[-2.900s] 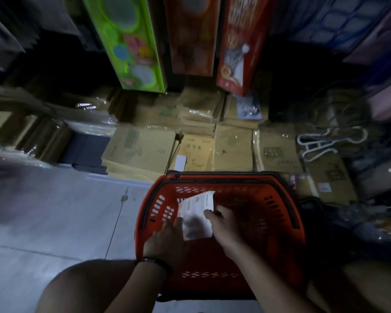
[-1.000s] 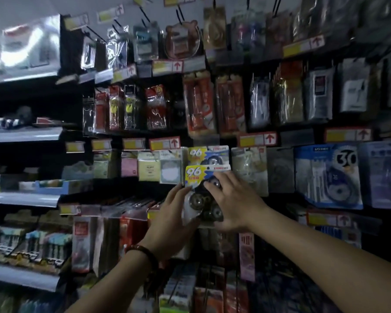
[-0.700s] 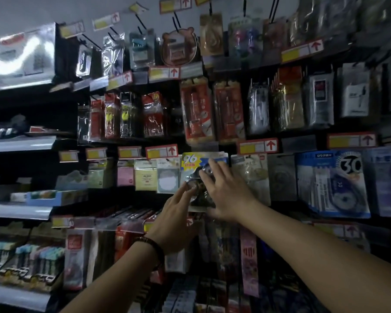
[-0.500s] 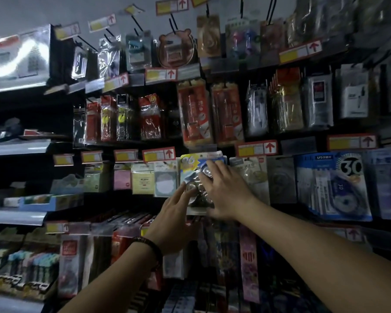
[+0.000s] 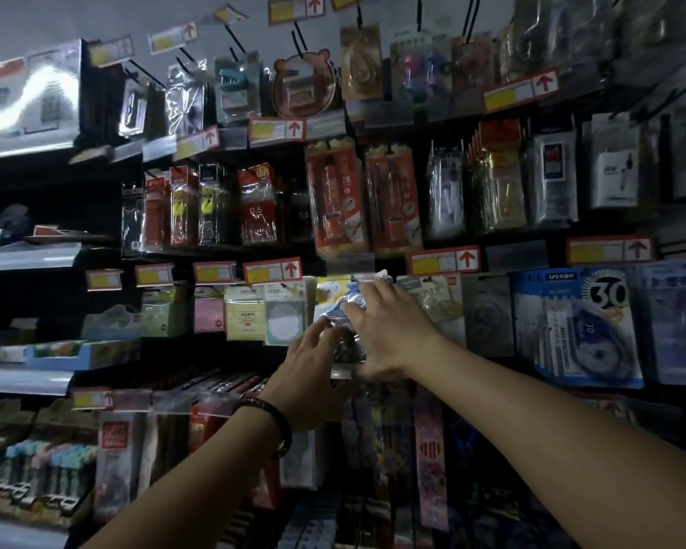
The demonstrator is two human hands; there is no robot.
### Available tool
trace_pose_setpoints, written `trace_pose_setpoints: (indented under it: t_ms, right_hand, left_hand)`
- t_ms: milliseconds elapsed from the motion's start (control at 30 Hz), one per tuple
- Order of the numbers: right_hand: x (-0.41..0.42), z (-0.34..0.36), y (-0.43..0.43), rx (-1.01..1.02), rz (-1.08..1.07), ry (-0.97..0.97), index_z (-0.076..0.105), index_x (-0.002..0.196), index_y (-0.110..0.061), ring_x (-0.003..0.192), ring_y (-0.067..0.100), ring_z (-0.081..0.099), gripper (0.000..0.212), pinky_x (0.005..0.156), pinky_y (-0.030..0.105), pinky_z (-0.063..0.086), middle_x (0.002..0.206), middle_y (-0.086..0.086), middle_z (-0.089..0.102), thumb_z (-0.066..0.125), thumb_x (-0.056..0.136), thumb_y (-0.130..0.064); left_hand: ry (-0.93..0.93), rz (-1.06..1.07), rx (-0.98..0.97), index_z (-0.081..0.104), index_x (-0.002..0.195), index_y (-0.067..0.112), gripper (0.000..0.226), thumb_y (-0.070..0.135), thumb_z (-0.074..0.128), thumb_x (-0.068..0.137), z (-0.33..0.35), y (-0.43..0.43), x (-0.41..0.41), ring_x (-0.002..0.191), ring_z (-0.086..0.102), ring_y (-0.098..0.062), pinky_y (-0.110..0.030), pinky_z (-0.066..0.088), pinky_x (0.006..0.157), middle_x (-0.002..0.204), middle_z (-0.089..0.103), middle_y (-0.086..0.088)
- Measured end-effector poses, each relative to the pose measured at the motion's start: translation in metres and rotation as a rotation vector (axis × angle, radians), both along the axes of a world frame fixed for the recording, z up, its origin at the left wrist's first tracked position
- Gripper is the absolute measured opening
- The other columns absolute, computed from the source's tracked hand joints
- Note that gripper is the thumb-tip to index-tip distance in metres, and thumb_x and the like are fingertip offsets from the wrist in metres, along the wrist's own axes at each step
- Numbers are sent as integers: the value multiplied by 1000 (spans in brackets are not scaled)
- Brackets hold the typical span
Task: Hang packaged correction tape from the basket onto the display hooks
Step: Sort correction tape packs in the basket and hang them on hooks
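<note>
We see one correction tape pack against the hanging display, just right of centre in the head view, its yellow-and-blue card top tucked directly below a clear tag holder. Whether its hole sits on a hook we cannot tell. Clock positions are read around this pack.

Two hands meet on it. The right hand enters from 4 o'clock and lies flat over the pack's face, with its fingers spread and straight and the tips reaching the card top. The left hand enters from 7 o'clock and sets its gently curved fingertips on the pack's lower left edge. Its thumb is hidden, so we cannot confirm a pinch. One dark bracelet circles the left wrist.

We count two arrowed price tags flanking the pack, one at 10 o'clock and one at 2 o'clock. Two red 2B packs hang at 12 o'clock. Three note pads hang in a row at 9 o'clock. One blue pack marked 30 hangs at 3 o'clock.
</note>
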State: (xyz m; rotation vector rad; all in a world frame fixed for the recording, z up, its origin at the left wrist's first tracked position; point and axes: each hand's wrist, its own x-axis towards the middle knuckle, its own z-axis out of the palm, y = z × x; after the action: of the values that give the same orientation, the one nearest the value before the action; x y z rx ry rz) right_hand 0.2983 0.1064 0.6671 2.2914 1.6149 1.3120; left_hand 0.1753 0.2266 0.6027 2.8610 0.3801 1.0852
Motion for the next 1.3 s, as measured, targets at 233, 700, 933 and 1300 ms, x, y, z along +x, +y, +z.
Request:
trace_pose_setpoints:
  t_ms: [233,700,933,1300]
  right_hand:
    - [-2,-4,-14,-40,2,-9,35,152,-16,145,40,31,91,114,52,37,161,23,24,69,81,-60]
    - [73,-64,-82,127,15,70,29,160,-13,156,36,16,72,121,50,33,170,18,15,53,94,-29]
    - [109,-68,-82,43,-63,112,18,165,-20,159,33,3,73,125,54,22,174,8,-8,47,102,-41]
    - [123,-48,-47,48,-92,223,39,153,-26,157,34,9,54,117,55,30,174,1,-6,44,102,-41]
  left_hand:
    - [32,10,-27,22,163,32,94,43,79,89,4,-2,4,160,14,-36,-52,29,128,173,12,-3]
    - [89,136,290,11,166,41,94,46,71,94,6,-11,17,163,-12,-40,-59,22,130,176,-20,-3]
    - [143,192,309,1,165,43,96,46,67,96,-8,-7,33,160,-22,-41,-59,12,132,172,-34,-3]
    - [120,202,336,1,167,42,96,47,65,95,-11,-8,37,161,-20,-43,-58,16,129,168,-38,-2]
